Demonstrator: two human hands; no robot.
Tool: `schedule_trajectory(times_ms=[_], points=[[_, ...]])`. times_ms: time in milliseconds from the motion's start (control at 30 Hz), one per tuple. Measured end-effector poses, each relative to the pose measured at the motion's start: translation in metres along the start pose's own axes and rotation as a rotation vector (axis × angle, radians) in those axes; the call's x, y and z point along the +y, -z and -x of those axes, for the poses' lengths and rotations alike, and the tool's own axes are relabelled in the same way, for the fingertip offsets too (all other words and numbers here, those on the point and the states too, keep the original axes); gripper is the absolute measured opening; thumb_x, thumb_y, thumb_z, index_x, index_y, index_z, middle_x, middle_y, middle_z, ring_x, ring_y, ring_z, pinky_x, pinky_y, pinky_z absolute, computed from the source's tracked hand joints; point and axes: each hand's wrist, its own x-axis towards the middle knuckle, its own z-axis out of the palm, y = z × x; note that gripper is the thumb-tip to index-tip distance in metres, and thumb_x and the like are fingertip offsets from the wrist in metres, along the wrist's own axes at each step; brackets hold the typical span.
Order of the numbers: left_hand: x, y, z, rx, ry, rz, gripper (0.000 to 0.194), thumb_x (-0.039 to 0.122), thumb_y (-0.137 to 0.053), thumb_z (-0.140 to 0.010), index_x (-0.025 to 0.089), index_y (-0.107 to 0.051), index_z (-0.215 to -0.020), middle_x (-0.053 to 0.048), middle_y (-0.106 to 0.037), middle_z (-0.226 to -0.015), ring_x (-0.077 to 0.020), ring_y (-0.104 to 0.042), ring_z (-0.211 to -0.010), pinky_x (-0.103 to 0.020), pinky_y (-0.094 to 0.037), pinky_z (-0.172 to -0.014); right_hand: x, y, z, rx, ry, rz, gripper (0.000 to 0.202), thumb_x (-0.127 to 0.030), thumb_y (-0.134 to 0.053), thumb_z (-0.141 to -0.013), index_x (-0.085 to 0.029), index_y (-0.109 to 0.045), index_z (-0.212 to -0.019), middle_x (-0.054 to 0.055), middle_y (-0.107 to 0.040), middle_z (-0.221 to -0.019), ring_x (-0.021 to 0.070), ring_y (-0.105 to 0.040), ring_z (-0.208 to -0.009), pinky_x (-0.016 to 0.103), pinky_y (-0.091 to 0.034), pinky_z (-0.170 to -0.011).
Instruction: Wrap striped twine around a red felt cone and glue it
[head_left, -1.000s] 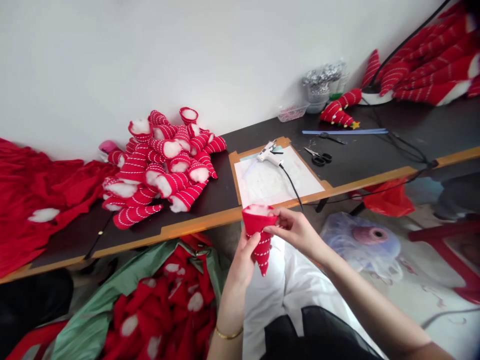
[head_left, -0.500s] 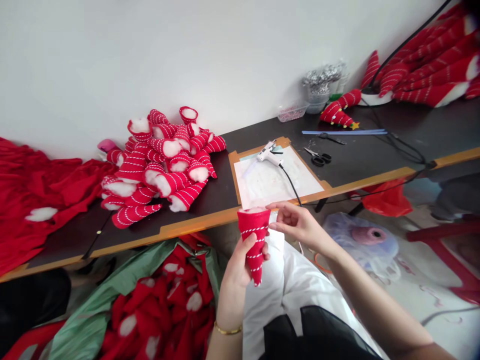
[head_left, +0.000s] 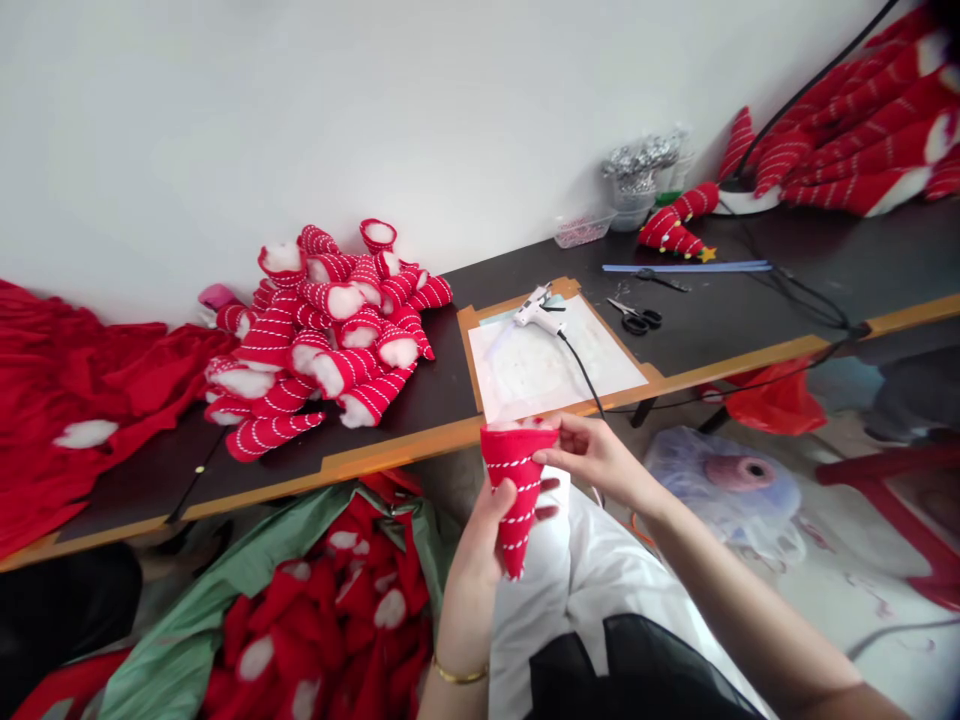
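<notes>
Above my lap, a red fabric cone (head_left: 517, 480) with white dashed stitching hangs point down, its wide mouth upward with white stuffing showing at the rim. My left hand (head_left: 484, 540) is wrapped round its lower half, thumb across the front and fingers behind. At the cone's upper right edge, my right hand (head_left: 592, 455) pinches the rim, thumb outside and fingers partly hidden behind. Beyond the cone, a white glue gun (head_left: 541, 312) lies on a white sheet (head_left: 510, 375) taped to the dark table (head_left: 442, 410).
Stuffed red cones (head_left: 322, 330) are heaped on the table's left, beside red cloth (head_left: 112, 370). Black-handled scissors (head_left: 637, 318), blue strips (head_left: 686, 267) and a decorated cone (head_left: 675, 225) lie right. A green sack (head_left: 180, 610) of red pieces stands below. The glue gun's cord (head_left: 581, 370) crosses the table edge.
My right hand has moved in and closed on the cone's rim. The cone has turned slightly and its mouth looks wider and flatter.
</notes>
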Motion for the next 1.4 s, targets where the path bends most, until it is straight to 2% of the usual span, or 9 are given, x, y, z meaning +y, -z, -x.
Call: schedule_trajectory(times_ms=[100,200,400,733,900,1000,1167,1267,1400], points=[[0.0,-0.014,-0.003,0.221,-0.337,-0.278,0.099,0.026,-0.095,-0.062,0.029,-0.04,-0.144,-0.013,-0.058,-0.141,-0.0294,-0.064,-0.119,-0.037,-0.053,-0.098,0.002,-0.005,0.002,0.032,0.054,0.152,0.035,-0.043,-0.085,-0.077,-0.018,-0.063,-0.086,-0.003,-0.059,-0.068,0.0113,-0.053,-0.06,0.024,-0.043,-0.057],[0.001,-0.023,-0.006,0.306,-0.4,-0.425,0.11,0.02,-0.095,-0.06,0.03,-0.032,-0.15,-0.013,-0.057,-0.142,-0.0315,-0.062,-0.124,-0.042,-0.05,-0.103,0.002,-0.011,0.003,0.013,0.107,0.248,0.032,-0.044,-0.08,-0.082,-0.017,-0.064,-0.088,-0.002,-0.059,-0.071,0.0123,-0.053,-0.063,0.025,-0.042,-0.059],[0.005,-0.006,-0.003,0.217,-0.152,-0.255,0.079,0.031,-0.089,-0.068,0.025,-0.051,-0.137,-0.008,-0.072,-0.114,-0.0233,-0.071,-0.095,-0.031,-0.055,-0.08,-0.007,0.003,0.002,-0.057,0.063,0.2,0.049,-0.044,-0.082,-0.081,-0.016,-0.066,-0.117,-0.006,-0.053,-0.065,0.01,-0.047,-0.055,0.024,-0.038,-0.053],[0.005,0.014,0.005,0.018,0.208,0.041,0.064,0.053,-0.089,-0.063,0.014,-0.068,-0.11,-0.013,-0.075,-0.095,-0.0229,-0.071,-0.073,-0.028,-0.053,-0.057,0.001,0.008,0.002,-0.037,-0.04,0.095,0.039,-0.049,-0.086,-0.074,-0.015,-0.073,-0.087,-0.004,-0.056,-0.062,0.0094,-0.047,-0.055,0.024,-0.037,-0.054],[-0.014,-0.006,-0.009,0.127,-0.18,-0.098,0.105,0.034,-0.095,-0.059,0.03,-0.04,-0.148,-0.012,-0.062,-0.139,-0.0317,-0.068,-0.115,-0.038,-0.057,-0.09,0.003,-0.002,0.005,0.054,0.044,0.224,0.035,-0.05,-0.078,-0.083,-0.016,-0.071,-0.083,0.002,-0.065,-0.07,0.0138,-0.056,-0.062,0.027,-0.043,-0.059],[-0.019,-0.019,-0.016,0.241,-0.334,-0.219,0.12,0.026,-0.097,-0.056,0.035,-0.026,-0.153,-0.012,-0.057,-0.144,-0.0316,-0.065,-0.12,-0.042,-0.053,-0.1,0.0,-0.008,0.006,0.031,0.103,0.307,0.033,-0.048,-0.076,-0.085,-0.015,-0.072,-0.085,0.002,-0.064,-0.071,0.0129,-0.054,-0.062,0.026,-0.041,-0.058],[-0.004,-0.017,-0.006,0.206,-0.183,-0.171,0.077,0.035,-0.087,-0.073,0.026,-0.05,-0.14,-0.009,-0.068,-0.127,-0.0263,-0.069,-0.108,-0.035,-0.056,-0.09,-0.012,-0.002,0.005,0.034,0.094,0.246,0.042,-0.049,-0.083,-0.078,-0.014,-0.075,-0.101,-0.003,-0.056,-0.065,0.0105,-0.049,-0.057,0.024,-0.038,-0.054],[0.004,-0.007,0.002,0.163,-0.006,-0.069,0.073,0.039,-0.084,-0.074,0.023,-0.054,-0.139,-0.009,-0.073,-0.113,-0.0232,-0.072,-0.088,-0.03,-0.056,-0.068,-0.015,0.008,0.004,0.076,0.057,0.246,0.046,-0.052,-0.083,-0.077,-0.013,-0.076,-0.099,-0.003,-0.054,-0.061,0.0093,-0.045,-0.053,0.024,-0.034,-0.05],[0.001,0.002,0.001,0.155,0.072,0.024,0.075,0.041,-0.086,-0.069,0.019,-0.058,-0.134,-0.009,-0.075,-0.102,-0.0255,-0.071,-0.089,-0.03,-0.056,-0.066,-0.009,0.011,0.003,0.101,0.021,0.221,0.048,-0.057,-0.083,-0.074,-0.014,-0.078,-0.094,-0.003,-0.055,-0.06,0.009,-0.043,-0.051,0.024,-0.033,-0.048]])
